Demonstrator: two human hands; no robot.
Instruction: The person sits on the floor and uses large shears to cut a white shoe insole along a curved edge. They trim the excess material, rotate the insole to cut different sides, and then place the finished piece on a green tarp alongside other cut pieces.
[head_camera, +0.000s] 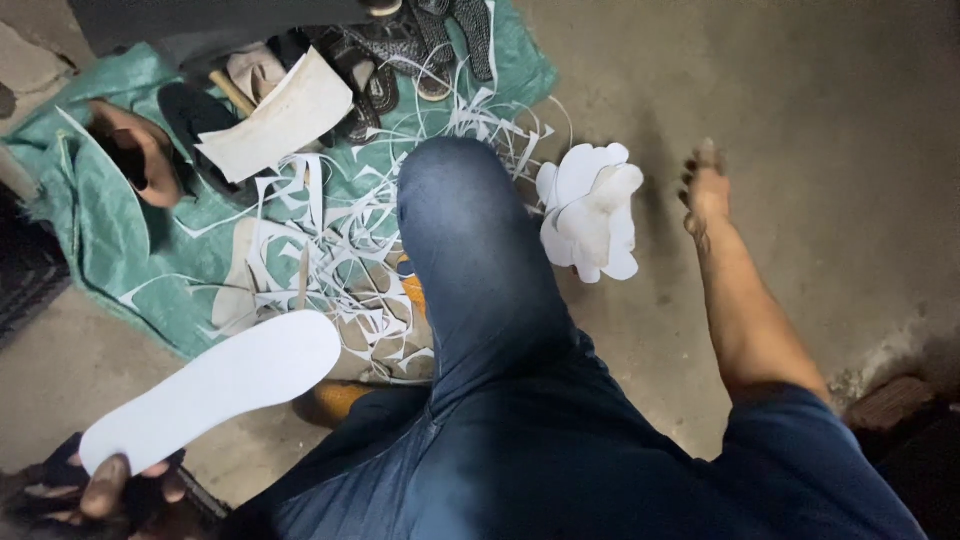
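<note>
White sole blank (215, 385): flat cut sheet in a foot outline, in my left hand, lower left, slanting up towards my knee and over the edge of the green cloth.
Left hand (120, 485): fingers closed on the blank's near end, thumb on top; only that end is gripped, the rest sticks out free.
Right hand (705, 190): stretched out over the concrete floor (800, 100), near the stack. I see nothing in it, but it's blurred and I can't tell how far the fingers are spread.
Stack of cut blanks (590, 215): white, loosely piled on the floor between my knee (470, 230) and my right hand; not touched.
Green cloth (100, 230): spread on the floor, littered with white offcut strips (340, 240), a cream sheet (280, 115), a brown shoe part (140, 150) and dark sandals (400, 50).
Step, my read: one cut blank in hand, away from the stack.
Next move, my read: needs a firm pinch, since the sheet is thin and held at one end, and the right hand closer in.
</note>
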